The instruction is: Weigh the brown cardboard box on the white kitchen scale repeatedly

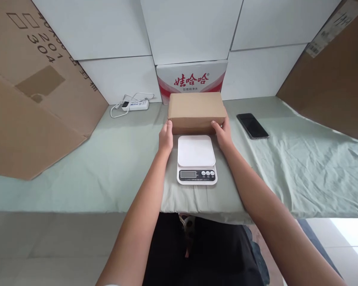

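Between my two hands is a closed brown cardboard box [197, 106], near the back of the table. My left hand [166, 137] grips its left end, thumb on the front corner. At the right end, my right hand [222, 129] holds it with the thumb pressed on the front face; the other fingers are mostly hidden behind the side. Just in front of the box lies a white kitchen scale [196, 153] with nothing on its plate. Its display looks blank, with three round buttons beside it.
A black smartphone [252, 126] lies to the right on the green tablecloth [131, 171]. A white power strip [135, 105] with its cord is at the back left. Behind the box stands a white-and-red printed carton [191, 75]. Large cardboard panels [32, 115] flank both sides.
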### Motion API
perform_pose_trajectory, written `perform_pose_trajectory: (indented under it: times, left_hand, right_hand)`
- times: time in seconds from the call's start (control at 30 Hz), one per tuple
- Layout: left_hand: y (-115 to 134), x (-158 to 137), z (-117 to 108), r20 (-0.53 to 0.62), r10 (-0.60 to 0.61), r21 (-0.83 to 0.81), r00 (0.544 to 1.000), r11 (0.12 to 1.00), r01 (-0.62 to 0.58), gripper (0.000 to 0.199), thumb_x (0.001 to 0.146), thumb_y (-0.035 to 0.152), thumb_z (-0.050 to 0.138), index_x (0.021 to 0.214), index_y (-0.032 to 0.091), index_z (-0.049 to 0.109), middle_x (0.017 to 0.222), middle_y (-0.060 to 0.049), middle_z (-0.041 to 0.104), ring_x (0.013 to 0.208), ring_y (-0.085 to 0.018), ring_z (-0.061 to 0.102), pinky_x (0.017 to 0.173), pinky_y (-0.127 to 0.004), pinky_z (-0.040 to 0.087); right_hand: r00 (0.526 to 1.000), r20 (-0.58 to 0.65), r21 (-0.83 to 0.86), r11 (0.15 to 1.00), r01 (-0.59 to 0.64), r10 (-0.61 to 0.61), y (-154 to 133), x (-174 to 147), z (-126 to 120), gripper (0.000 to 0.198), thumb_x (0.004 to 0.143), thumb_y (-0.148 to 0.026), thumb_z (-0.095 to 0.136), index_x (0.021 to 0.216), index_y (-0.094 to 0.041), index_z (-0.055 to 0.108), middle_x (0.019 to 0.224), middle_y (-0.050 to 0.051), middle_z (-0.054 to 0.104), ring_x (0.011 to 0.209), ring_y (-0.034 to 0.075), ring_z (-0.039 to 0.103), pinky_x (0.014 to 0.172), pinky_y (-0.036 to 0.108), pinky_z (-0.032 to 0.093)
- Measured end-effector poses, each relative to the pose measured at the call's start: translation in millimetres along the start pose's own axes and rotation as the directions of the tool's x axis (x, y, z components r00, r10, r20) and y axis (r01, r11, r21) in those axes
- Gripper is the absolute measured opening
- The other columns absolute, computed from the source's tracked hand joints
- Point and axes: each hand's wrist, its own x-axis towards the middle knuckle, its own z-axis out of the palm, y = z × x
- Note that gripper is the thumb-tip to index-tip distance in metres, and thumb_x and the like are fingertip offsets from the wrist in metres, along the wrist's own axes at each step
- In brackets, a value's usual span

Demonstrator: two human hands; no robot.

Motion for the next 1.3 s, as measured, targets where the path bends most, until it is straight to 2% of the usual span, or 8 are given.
perform_pose_trajectory:
  times: [0.13, 0.27, 0.4, 0.57, 0.8, 0.93, 1.17, 1.3]
  left_hand:
    - [13, -9, 1, 0.005, -0.047, 0.068, 0.999, 0.997, 0.047, 0.088, 0.108, 0.085, 0.041, 0.158, 0.019, 0.07, 0.17, -0.017, 0.069, 0.166, -0.038, 0.059, 0.142, -0.051, 0.043]
    - [16, -11, 1, 0.004, -0.066, 0.071, 0.998, 0.995, 0.065, 0.082, 0.109, 0.083, 0.041, 0.156, 0.023, 0.071, 0.167, -0.014, 0.072, 0.165, -0.036, 0.061, 0.141, -0.049, 0.044]
    - [10, -7, 1, -0.012, -0.062, 0.027, 0.998, 0.998, 0.062, 0.085, 0.105, 0.088, 0.045, 0.151, 0.023, 0.074, 0.162, -0.016, 0.075, 0.164, -0.039, 0.06, 0.143, -0.054, 0.042]
    - [4, -5, 0, -0.012, -0.03, -0.011, 0.999, 0.999, 0.03, 0.088, 0.1, 0.094, 0.05, 0.145, 0.024, 0.077, 0.16, -0.018, 0.076, 0.161, -0.043, 0.062, 0.141, -0.059, 0.042]
    - [6, -8, 0, -0.012, -0.04, 0.012, 0.999, 0.999, 0.041, 0.091, 0.102, 0.093, 0.045, 0.148, 0.021, 0.075, 0.161, -0.02, 0.074, 0.159, -0.044, 0.063, 0.138, -0.061, 0.044]
    - [3, -6, -2, -0.018, -0.038, -0.008, 0.999, 0.999, 0.038, 0.088, 0.101, 0.093, 0.048, 0.146, 0.023, 0.076, 0.163, -0.018, 0.074, 0.161, -0.043, 0.062, 0.14, -0.06, 0.043]
    - [-15, 8, -10, -0.14, -0.059, -0.036, 0.988, 0.998, 0.055, 0.089, 0.103, 0.091, 0.046, 0.157, 0.024, 0.07, 0.176, -0.017, 0.063, 0.171, -0.037, 0.054, 0.147, -0.056, 0.037]
    - [-20, 11, -10, -0.128, -0.062, -0.064, 0.99, 0.996, 0.054, 0.088, 0.105, 0.088, 0.043, 0.158, 0.022, 0.069, 0.175, -0.018, 0.064, 0.169, -0.035, 0.057, 0.144, -0.055, 0.041]
  right_hand:
    - [1.0, -0.008, -0.013, 1.0, 0.003, -0.003, -1, 2, -1, 0.09, 0.085, -0.072, 0.072, 0.165, -0.033, 0.057, 0.167, 0.012, 0.063, 0.167, 0.042, 0.046, 0.146, 0.067, 0.038]
    - [1.0, 0.01, -0.031, 0.999, -0.016, 0.016, -3, 1, 0, 0.087, 0.085, -0.069, 0.07, 0.163, -0.034, 0.059, 0.165, 0.01, 0.065, 0.166, 0.041, 0.048, 0.146, 0.067, 0.039]
    - [1.0, 0.001, 0.005, 1.0, -0.022, 0.022, -3, 1, 1, 0.082, 0.083, -0.062, 0.071, 0.159, -0.035, 0.061, 0.167, 0.009, 0.063, 0.166, 0.041, 0.047, 0.146, 0.069, 0.039]
    - [1.0, 0.014, 0.022, 1.0, -0.008, 0.008, 0, 1, 1, 0.079, 0.084, -0.063, 0.073, 0.159, -0.038, 0.061, 0.17, 0.006, 0.061, 0.164, 0.041, 0.048, 0.146, 0.069, 0.037]
    - [1.0, 0.017, 0.054, 0.998, -0.013, 0.013, 0, 2, 1, 0.083, 0.083, -0.06, 0.076, 0.161, -0.036, 0.06, 0.171, 0.005, 0.062, 0.166, 0.04, 0.044, 0.146, 0.069, 0.036]
    - [1.0, 0.029, 0.044, 0.999, -0.009, 0.007, 9, 6, 0, 0.085, 0.083, -0.06, 0.074, 0.163, -0.035, 0.059, 0.171, 0.007, 0.061, 0.165, 0.039, 0.046, 0.147, 0.067, 0.034]
    - [0.999, -0.009, 0.084, 0.996, -0.034, 0.035, 26, 15, -4, 0.102, 0.082, -0.071, 0.074, 0.174, -0.037, 0.046, 0.176, 0.007, 0.056, 0.158, 0.039, 0.056, 0.145, 0.066, 0.038]
    - [1.0, -0.009, 0.1, 0.995, -0.021, 0.022, 17, 11, -4, 0.099, 0.079, -0.07, 0.076, 0.168, -0.031, 0.055, 0.173, 0.011, 0.061, 0.162, 0.042, 0.053, 0.147, 0.067, 0.035]
